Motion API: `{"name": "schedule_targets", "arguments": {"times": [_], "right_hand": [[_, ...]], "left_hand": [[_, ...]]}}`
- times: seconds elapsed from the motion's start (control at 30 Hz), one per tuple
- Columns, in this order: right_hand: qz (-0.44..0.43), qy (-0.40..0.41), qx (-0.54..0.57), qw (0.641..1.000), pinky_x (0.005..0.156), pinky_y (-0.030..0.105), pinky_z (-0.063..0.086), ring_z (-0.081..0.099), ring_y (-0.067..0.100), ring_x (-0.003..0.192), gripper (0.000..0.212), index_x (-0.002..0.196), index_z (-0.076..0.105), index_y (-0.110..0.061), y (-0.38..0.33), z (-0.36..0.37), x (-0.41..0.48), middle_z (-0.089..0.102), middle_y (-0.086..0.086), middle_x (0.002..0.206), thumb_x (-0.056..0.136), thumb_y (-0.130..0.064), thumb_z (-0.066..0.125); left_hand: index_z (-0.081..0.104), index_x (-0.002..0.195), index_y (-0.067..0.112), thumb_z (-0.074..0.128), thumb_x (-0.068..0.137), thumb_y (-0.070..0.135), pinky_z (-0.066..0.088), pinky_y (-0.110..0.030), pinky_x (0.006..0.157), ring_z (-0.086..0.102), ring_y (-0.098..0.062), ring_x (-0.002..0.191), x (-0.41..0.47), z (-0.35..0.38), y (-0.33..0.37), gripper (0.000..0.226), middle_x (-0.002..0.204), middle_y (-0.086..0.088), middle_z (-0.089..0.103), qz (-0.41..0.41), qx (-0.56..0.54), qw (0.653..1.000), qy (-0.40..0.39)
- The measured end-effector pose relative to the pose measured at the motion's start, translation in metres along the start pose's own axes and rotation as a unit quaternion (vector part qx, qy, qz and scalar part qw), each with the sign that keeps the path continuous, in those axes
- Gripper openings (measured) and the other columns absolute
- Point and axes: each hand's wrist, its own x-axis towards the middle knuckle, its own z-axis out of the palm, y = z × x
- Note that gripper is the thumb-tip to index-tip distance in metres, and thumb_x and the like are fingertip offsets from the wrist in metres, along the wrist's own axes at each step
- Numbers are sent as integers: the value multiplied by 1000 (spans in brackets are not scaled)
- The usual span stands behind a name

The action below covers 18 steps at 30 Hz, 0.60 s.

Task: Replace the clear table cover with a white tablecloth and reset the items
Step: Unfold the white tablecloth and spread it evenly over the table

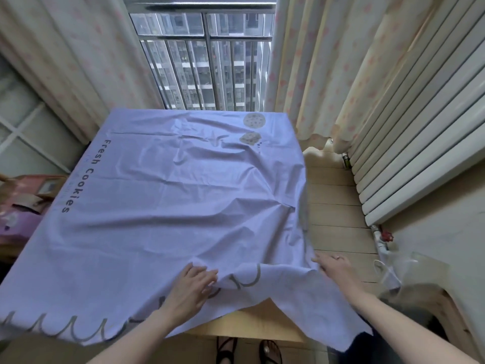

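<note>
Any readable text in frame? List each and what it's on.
"Fresh Cookies": along the left side of the white tablecloth.
Fainter print beside it: too pale to read.
Large grey letters at the near hem: creased, partly under the left hand, unreadable.

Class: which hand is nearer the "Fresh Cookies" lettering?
Left. The left hand rests on the tablecloth toward its near edge; the right hand is at the cloth's right edge, farther from the lettering.
</note>
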Motion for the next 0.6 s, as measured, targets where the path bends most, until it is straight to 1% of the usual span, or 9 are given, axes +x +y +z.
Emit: {"name": "schedule_targets", "arguments": {"times": [0.07, 0.17, 0.2, 0.23, 0.3, 0.4, 0.5, 0.53, 0.6], "right_hand": [[22, -77, 84, 993, 88, 24, 39, 53, 8, 100, 56, 120, 57, -41, -30, 6, -5, 57, -20, 115, 71, -57, 36], [-69, -173, 134, 973, 104, 27, 37, 47, 2, 122, 40, 113, 48, -68, -55, 24, -16, 52, -21, 131, 87, -38, 50], [-89, -195, 112, 970, 103, 27, 37, 47, 1, 120, 30, 110, 46, -70, -60, 29, -21, 55, -20, 128, 88, -50, 47], [-108, -201, 107, 968, 101, 26, 37, 49, 0, 117, 29, 112, 46, -69, -62, 31, -25, 57, -20, 126, 84, -69, 38], [-161, -174, 81, 968, 100, 23, 37, 50, -2, 114, 59, 121, 45, -59, -75, 30, -33, 58, -22, 124, 73, -87, 24], [-219, -135, 33, 966, 102, 20, 31, 44, 2, 126, 58, 133, 43, -42, -79, 22, -35, 45, -24, 132, 83, -71, 43], [-196, -156, 55, 967, 101, 24, 28, 31, 3, 131, 72, 139, 32, -48, -83, 11, -32, 33, -23, 139, 74, -72, 54], [-179, -192, 76, 962, 103, 25, 28, 30, 2, 131, 72, 140, 31, -48, -89, 8, -32, 31, -23, 140, 76, -64, 60], [-121, -288, 77, 947, 107, 27, 29, 33, 7, 133, 76, 144, 31, -38, -99, 7, -34, 32, -17, 144, 78, -48, 69]], "left_hand": [[58, 111, 31, 44, 87, 35, 29, -39, 99, 45, -9, 118, 1, 7, 10, 29, 124, 17, 59, 5, 3, 1000, -21], [59, 111, 31, 29, 99, 38, 29, -37, 100, 48, -10, 119, 5, 11, 24, 33, 127, 17, 58, -4, -2, 999, -37], [59, 107, 31, 22, 101, 37, 33, -38, 100, 53, -12, 116, 7, 11, 29, 38, 123, 16, 61, -4, -9, 1000, -24], [57, 103, 31, 20, 102, 36, 41, -40, 98, 58, -13, 112, 8, 9, 33, 37, 117, 16, 64, -8, -20, 1000, -18], [49, 92, 33, 29, 99, 32, 52, -47, 88, 62, -12, 106, 12, 0, 44, 20, 102, 17, 68, -21, -37, 999, -20], [37, 80, 31, 40, 87, 19, 47, -53, 94, 56, -8, 112, 13, 0, 55, 14, 85, 17, 64, 9, -49, 997, -59], [36, 79, 30, 33, 90, 14, 16, -54, 112, 47, -16, 127, 13, 0, 73, 19, 88, 6, 61, 47, -80, 989, -119], [36, 79, 29, 32, 88, 14, 15, -55, 112, 49, -18, 126, 13, 1, 78, 18, 90, 6, 62, 67, -79, 988, -113], [37, 81, 32, 37, 83, 15, 30, -58, 108, 53, -15, 121, 11, 5, 84, 17, 95, 13, 63, 101, -54, 991, -74]]}}
